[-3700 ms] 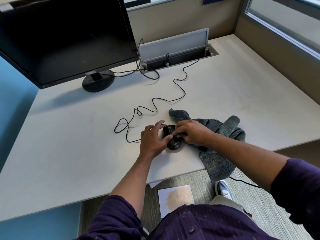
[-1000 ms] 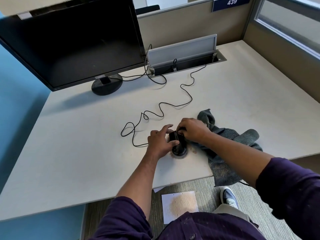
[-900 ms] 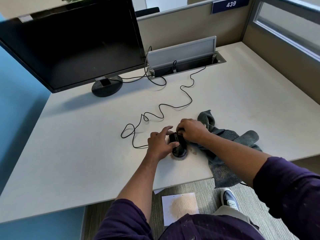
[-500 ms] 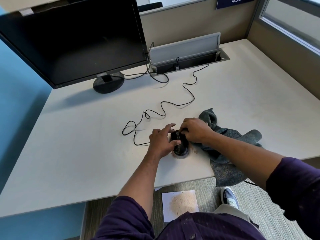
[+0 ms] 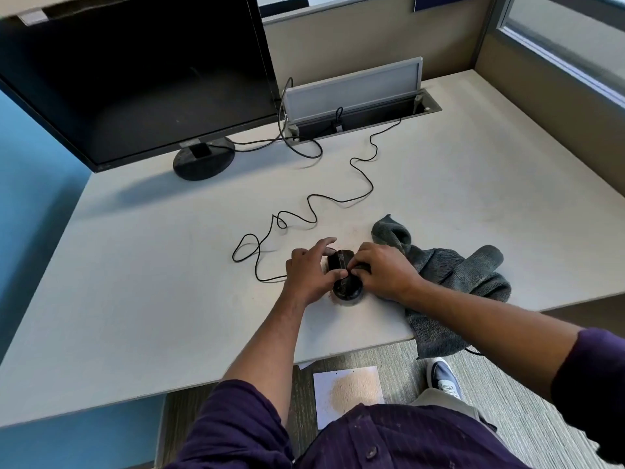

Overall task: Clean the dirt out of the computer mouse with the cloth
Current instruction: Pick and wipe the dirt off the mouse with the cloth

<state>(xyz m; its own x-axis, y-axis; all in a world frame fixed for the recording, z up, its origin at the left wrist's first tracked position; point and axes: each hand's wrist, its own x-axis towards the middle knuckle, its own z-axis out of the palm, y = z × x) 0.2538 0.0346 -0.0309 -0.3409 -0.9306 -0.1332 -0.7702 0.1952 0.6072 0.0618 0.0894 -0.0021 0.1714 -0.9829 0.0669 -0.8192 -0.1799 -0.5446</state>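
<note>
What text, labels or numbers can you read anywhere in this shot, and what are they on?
No text can be read in full.
Blue sign on the partition: white characters cut off by the top edge, unreadable.
Monitor: small mark on its lower bezel, too small to read.
Mouse, held between left hand and right hand: no label visible.
Cloth: no tag visible.

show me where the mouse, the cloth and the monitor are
mouse [image 5: 346, 287]: head view, near end between the hands.
cloth [image 5: 449, 270]: head view, middle of the bunched part.
monitor [image 5: 135, 72]: head view, dark screen.
</note>
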